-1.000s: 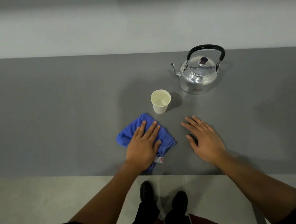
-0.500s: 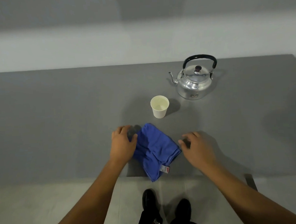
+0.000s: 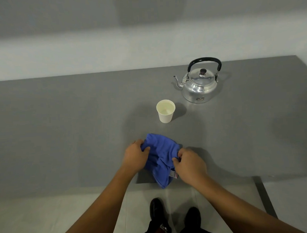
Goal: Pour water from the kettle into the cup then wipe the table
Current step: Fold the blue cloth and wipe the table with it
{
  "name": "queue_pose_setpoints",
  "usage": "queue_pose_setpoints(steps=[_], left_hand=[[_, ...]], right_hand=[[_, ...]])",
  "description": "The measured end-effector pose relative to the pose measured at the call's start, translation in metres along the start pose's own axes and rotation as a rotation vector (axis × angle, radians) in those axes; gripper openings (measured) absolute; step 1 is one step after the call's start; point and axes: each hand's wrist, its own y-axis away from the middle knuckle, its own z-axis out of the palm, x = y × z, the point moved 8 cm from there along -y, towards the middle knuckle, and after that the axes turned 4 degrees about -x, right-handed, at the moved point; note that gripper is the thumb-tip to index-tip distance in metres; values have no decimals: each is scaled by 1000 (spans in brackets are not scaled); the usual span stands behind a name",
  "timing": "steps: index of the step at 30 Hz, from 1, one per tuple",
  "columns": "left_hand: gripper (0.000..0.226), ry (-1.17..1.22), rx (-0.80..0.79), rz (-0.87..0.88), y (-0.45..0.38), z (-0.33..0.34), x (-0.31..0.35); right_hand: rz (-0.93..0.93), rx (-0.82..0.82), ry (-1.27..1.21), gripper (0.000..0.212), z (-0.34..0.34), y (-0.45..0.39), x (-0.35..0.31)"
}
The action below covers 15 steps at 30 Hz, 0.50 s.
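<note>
A blue cloth lies bunched at the near edge of the grey table, one corner hanging over the edge. My left hand pinches its left side and my right hand pinches its right side. A white paper cup with water in it stands upright just beyond the cloth. The shiny metal kettle with a black handle sits further back to the right, spout pointing left.
The table's near edge runs just under my hands, with pale floor and my black shoes below it. The table's right end is visible at the far right. A grey wall rises behind the table.
My left hand came off the top of the cloth and took its left edge; my right hand left the table and took the right edge. The cloth is now bunched between them.
</note>
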Motion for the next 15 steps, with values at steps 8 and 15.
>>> queue_pose_setpoints(steps=[8,15], left_hand=[[7,465,42,-35,8,-24,-15],[25,772,53,-17,10,-73,-33]], right_hand=[[-81,70,-525,22,-5,-7,-28],[-191,82,-684,52,-13,-33,-73]])
